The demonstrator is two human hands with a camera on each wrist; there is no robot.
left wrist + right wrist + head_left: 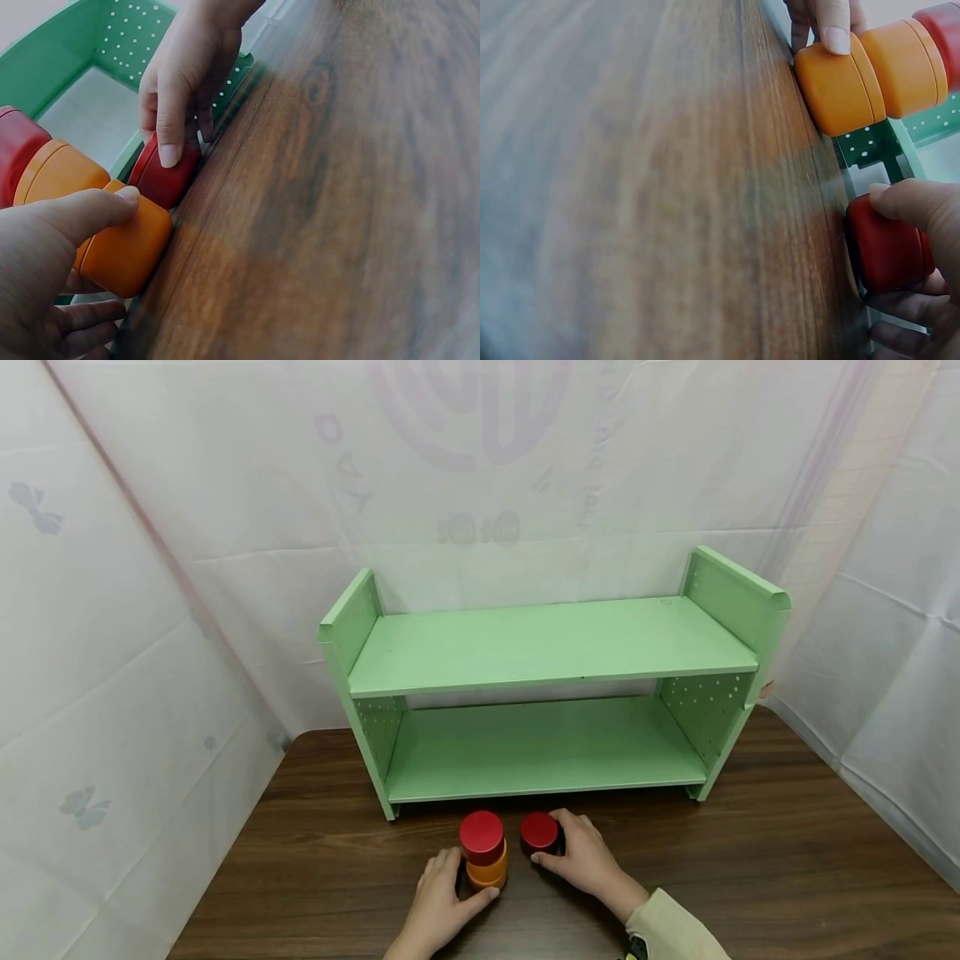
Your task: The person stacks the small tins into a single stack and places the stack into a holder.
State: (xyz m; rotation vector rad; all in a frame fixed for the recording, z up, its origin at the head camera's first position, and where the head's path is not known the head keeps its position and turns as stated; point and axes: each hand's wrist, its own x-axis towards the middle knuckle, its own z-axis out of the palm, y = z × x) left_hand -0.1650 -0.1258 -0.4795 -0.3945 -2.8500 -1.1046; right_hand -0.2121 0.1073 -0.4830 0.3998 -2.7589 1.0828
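Observation:
A stack of small round lidded jars stands on the table in front of the shelf. Two orange jars, the upper one (904, 67) resting on the lower one (127, 247), carry a red jar (482, 837) on top. My left hand (438, 897) holds the lower orange jar, its thumb on the near side and its fingers around the far side. Just right of the stack, my right hand (588, 857) grips a separate red jar (539, 832) between thumb and fingers. That jar sits upright on the table, apart from the stack.
A green two-tier shelf (555, 643) with perforated side panels stands behind the jars. Its lower board (547, 747) lies close beyond both hands. The dark wooden table (787, 827) extends to either side, with white printed cloth (262, 485) hanging around it.

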